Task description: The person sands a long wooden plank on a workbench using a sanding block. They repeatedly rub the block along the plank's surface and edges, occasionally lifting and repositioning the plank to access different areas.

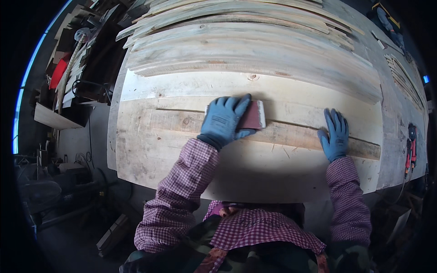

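A long, narrow wooden strip (291, 135) lies across the pale board in front of me, its surface rough and knotted. My left hand (221, 119), in a blue work glove, grips a sanding block (251, 115) faced with reddish-brown sandpaper, above the strip's middle. The block's left side is hidden under the glove. Toward the strip's right end, my gloved right hand (336, 136) lies flat with the fingers stretched out. Checked sleeves cover both forearms.
Beyond the strip, stacked planks (255, 48) fill the far part of the table. Red-handled pliers (411, 150) lie near the right edge, with thin wood strips (403, 79) farther back. Scrap wood and a red object (59, 72) stand off to the left.
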Available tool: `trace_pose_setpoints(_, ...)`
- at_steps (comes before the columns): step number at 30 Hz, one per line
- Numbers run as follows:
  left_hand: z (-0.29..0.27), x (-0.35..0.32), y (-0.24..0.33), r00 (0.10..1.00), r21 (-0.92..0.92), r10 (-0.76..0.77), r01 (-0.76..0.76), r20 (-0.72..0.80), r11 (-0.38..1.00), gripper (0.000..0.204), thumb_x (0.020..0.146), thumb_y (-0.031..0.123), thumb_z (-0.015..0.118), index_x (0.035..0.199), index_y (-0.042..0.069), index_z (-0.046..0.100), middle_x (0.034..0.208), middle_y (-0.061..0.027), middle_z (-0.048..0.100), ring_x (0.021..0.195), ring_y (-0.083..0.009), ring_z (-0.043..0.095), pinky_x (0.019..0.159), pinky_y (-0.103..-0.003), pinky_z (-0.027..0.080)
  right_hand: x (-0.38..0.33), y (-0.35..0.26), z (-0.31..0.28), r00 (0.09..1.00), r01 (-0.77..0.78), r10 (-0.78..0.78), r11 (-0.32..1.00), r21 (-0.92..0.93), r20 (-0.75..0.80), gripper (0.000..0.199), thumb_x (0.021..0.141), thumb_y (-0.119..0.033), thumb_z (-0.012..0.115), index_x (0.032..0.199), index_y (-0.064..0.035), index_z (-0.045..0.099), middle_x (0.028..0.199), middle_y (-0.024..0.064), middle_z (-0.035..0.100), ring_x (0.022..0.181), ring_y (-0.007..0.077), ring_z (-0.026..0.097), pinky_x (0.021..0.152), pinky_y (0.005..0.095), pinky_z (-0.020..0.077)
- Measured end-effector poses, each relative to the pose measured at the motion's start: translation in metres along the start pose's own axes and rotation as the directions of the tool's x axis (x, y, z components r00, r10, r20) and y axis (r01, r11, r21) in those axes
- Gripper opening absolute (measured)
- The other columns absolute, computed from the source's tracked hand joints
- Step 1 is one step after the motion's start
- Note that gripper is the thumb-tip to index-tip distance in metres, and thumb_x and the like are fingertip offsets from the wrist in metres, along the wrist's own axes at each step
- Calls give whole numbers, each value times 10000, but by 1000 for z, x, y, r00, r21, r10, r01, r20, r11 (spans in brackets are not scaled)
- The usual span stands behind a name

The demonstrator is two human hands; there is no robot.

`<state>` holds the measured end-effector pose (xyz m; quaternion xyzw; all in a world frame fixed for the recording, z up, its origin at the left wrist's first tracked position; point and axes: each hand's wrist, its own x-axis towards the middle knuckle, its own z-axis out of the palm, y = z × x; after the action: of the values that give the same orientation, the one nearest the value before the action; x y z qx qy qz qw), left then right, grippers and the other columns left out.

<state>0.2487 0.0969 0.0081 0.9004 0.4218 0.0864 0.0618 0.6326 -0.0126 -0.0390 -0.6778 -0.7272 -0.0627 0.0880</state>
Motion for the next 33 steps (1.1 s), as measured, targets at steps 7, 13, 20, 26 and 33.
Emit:
trace_pose_setpoints(7, 13, 25, 49, 997, -27, 33, -31, 69, 999, 951, 769, 668, 679, 1490, 114, 397, 1276, -168, 524, 1159, -346, 515, 1044, -495, 380, -8, 27, 4, 997, -54, 58, 995, -81, 54, 704, 924, -365, 612, 1544, -169, 342, 1563, 133, 358, 1424, 352, 334, 1200, 520, 206)
trace_pose_setpoints(13, -24, -47, -95, 900, 114, -429, 435, -79, 893, 886, 818, 595, 692, 1490, 92, 410, 1253, -180, 566, 1106, -363, 554, 972, -467, 451, -3, 19, -1, 994, -65, 72, 994, -89, 81, 704, 926, -407, 609, 1543, -198, 342, 1556, 127, 360, 1436, 347, 313, 1205, 519, 199)
trace_pose_setpoints(20, -5, -29, -19, 944, 69, -324, 329, -67, 942, 906, 808, 607, 680, 1496, 91, 397, 1256, -182, 549, 1102, -364, 530, 962, -492, 432, -7, 17, -2, 998, -50, 53, 997, -54, 42, 687, 926, -415, 609, 1529, -188, 368, 1539, 137, 380, 1425, 359, 325, 1197, 531, 207)
trace_pose_setpoints(26, 29, 10, 132, 970, -47, 218, -214, 104, 976, 969, 815, 719, 568, 1499, 60, 379, 1259, -185, 520, 1170, -350, 494, 1043, -484, 387, -4, 21, 3, 1000, -27, 28, 999, 16, -6, 679, 914, -357, 634, 1518, -167, 390, 1519, 136, 415, 1399, 361, 367, 1188, 519, 233)
trace_pose_setpoints(33, -2, -1, 59, 937, -205, 58, -135, -345, 969, 751, 891, 443, 640, 1501, 78, 398, 1400, -199, 497, 1258, -388, 476, 1074, -493, 373, 0, -48, -54, 989, 145, -134, 862, 485, -58, 950, 729, -376, 821, 1526, -131, 368, 1524, 128, 417, 1397, 353, 381, 1181, 500, 268)
